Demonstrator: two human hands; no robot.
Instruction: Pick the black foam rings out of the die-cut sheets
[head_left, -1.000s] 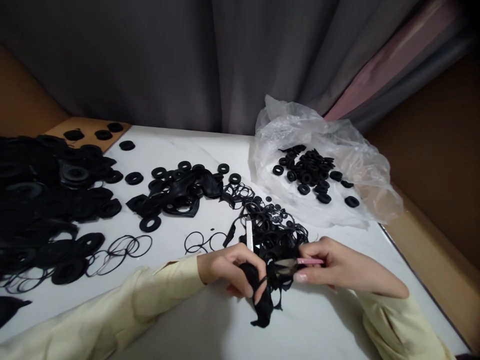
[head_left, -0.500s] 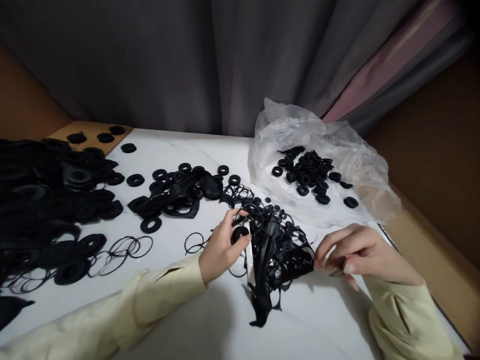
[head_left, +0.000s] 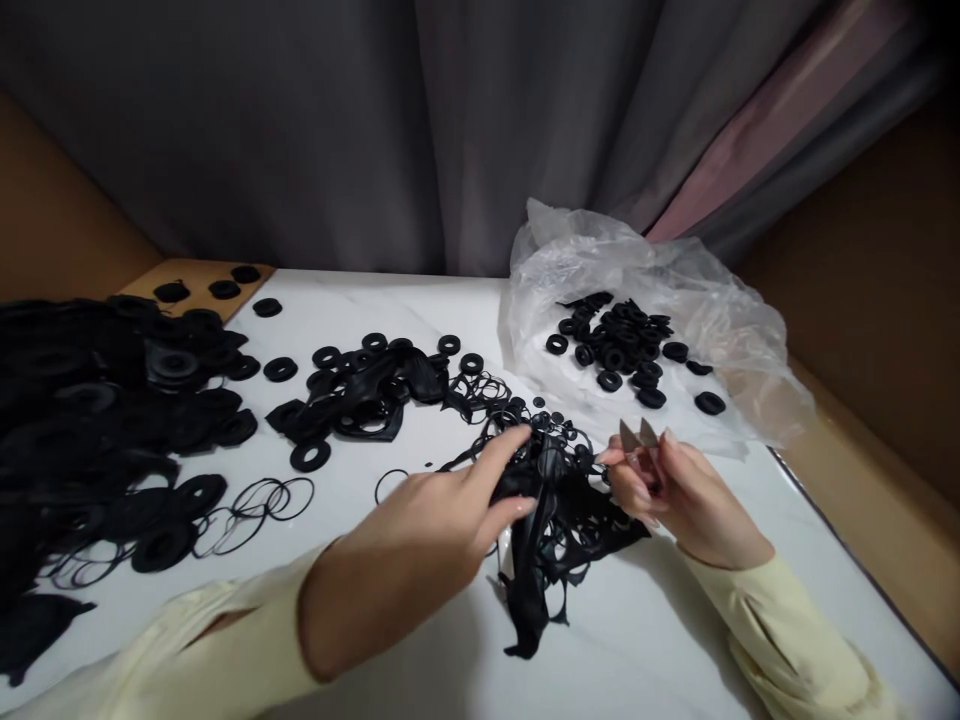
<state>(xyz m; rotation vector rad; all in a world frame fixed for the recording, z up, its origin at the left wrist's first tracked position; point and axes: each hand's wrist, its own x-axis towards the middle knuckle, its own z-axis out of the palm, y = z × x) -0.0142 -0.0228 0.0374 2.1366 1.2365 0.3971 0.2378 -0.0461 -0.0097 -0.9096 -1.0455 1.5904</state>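
My left hand [head_left: 427, 525] reaches into a tangle of black rubber scrap [head_left: 559, 510] on the white table, index finger stretched out over it and the other fingers pinching a strip. My right hand [head_left: 675, 490] sits just right of the tangle, closed round small metal snips [head_left: 637, 436] whose two blades stick up between the fingers. Both sleeves are pale yellow.
A clear plastic bag [head_left: 720, 330] at the back right holds several small black rubber washers [head_left: 622, 350]. More washers and scrap [head_left: 367, 385] lie mid-table, thin black rings [head_left: 255, 500] lower left, a big black pile [head_left: 82, 410] at far left. Grey curtain behind; table edge [head_left: 855, 560] right.
My left hand has moved forward and right into the scrap tangle, index finger extended. My right hand has come up and left toward the tangle, with the snips' blades now showing upward.
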